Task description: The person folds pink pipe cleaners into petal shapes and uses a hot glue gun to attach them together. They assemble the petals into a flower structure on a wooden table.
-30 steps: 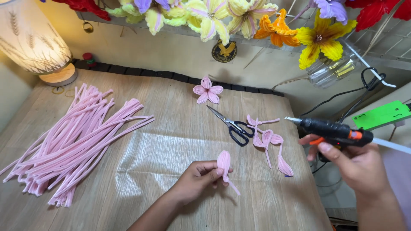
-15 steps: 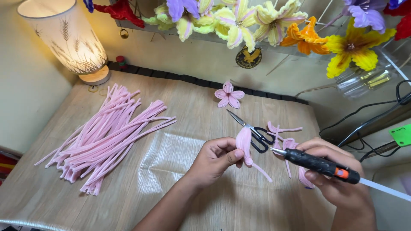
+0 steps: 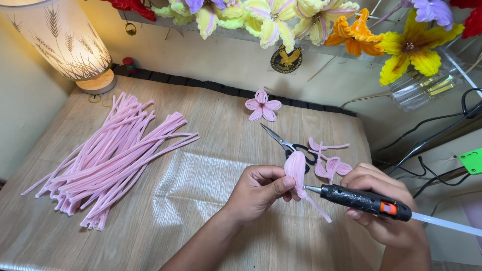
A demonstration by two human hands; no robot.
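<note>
My left hand (image 3: 258, 190) pinches a pink pipe-cleaner petal (image 3: 295, 169) by its base, its wire stem trailing down to the right. My right hand (image 3: 386, 206) grips a black glue gun (image 3: 364, 200) with an orange trigger, and the gun's metal nozzle touches the base of the petal. A clear glue stick sticks out of the gun's back toward the right edge. Both hands hover over the wooden table (image 3: 191, 190), just in front of the scissors (image 3: 288, 145).
A pile of pink pipe cleaners (image 3: 113, 155) lies at the left. A finished pink flower (image 3: 262, 106) sits at the back, loose pink petals (image 3: 331, 163) beside the scissors. A lit lamp (image 3: 65, 40) stands far left; artificial flowers hang above, cables run at the right.
My left hand lifted the petal off the table and my right hand brought the glue gun in from the right until its nozzle met the petal's base.
</note>
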